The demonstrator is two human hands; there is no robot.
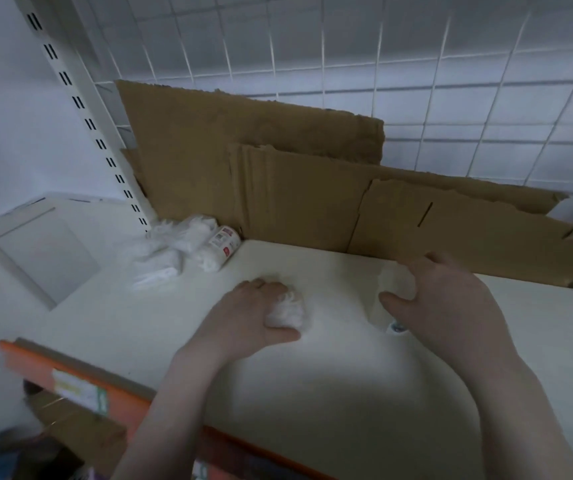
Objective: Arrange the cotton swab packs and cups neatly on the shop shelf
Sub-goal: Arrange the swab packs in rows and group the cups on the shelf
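Observation:
On the white shelf (330, 382), my left hand (247, 317) grips a white cotton swab pack (287, 311) that lies on the shelf surface. To the right, my right hand (441, 299) curls round a clear plastic pack or cup (390, 289) with a small blue-and-white label showing under the palm; what it is exactly is hard to tell. A heap of cotton swab packs (188, 247), one with a red-and-white label, sits in the back left corner.
Torn brown cardboard sheets (295, 188) lean against the white wire grid (416, 64) at the back. A slotted upright post (81, 109) stands at the left. An orange price rail (81, 379) runs along the shelf's front edge, with goods on a lower shelf.

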